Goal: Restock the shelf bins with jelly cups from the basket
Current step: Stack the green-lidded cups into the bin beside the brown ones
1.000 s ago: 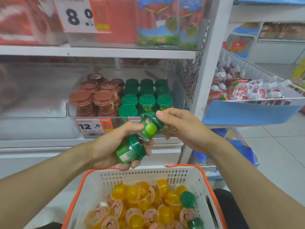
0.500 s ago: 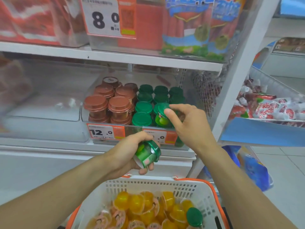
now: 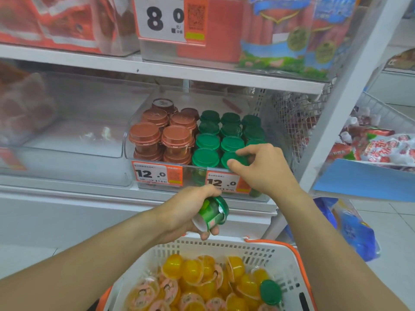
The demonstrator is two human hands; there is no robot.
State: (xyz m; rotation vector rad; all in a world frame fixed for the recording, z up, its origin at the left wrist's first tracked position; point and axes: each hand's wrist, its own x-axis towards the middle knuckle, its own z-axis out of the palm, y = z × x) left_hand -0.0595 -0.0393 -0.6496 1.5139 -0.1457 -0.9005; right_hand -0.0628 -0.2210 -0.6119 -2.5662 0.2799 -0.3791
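Observation:
A clear shelf bin [image 3: 128, 151] holds brown-lidded cups [image 3: 177, 136] on its left side and rows of green-lidded jelly cups [image 3: 205, 157] on its right. My right hand [image 3: 262, 169] reaches over the bin's front edge, its thumb and fingers curled round a green-lidded cup [image 3: 232, 158] standing upright in the front row. My left hand [image 3: 190, 212] grips another green jelly cup [image 3: 212, 213], tilted on its side, just above the basket. The white basket with orange rim [image 3: 289, 261] sits below, holding several yellow and pink jelly cups [image 3: 193, 272] and one green-lidded cup [image 3: 270, 291].
Two orange price tags reading 12.0 [image 3: 157, 173] hang on the bin front. An empty clear bin [image 3: 67, 140] stands to the left. A white shelf upright [image 3: 350, 90] rises at right, beside a wire rack of packaged snacks [image 3: 379, 144]. Bagged goods fill the upper shelf.
My right hand has carried its green cup from in front of the bin into the front row and set it upright. My left hand keeps hold of the other cup, slightly lower.

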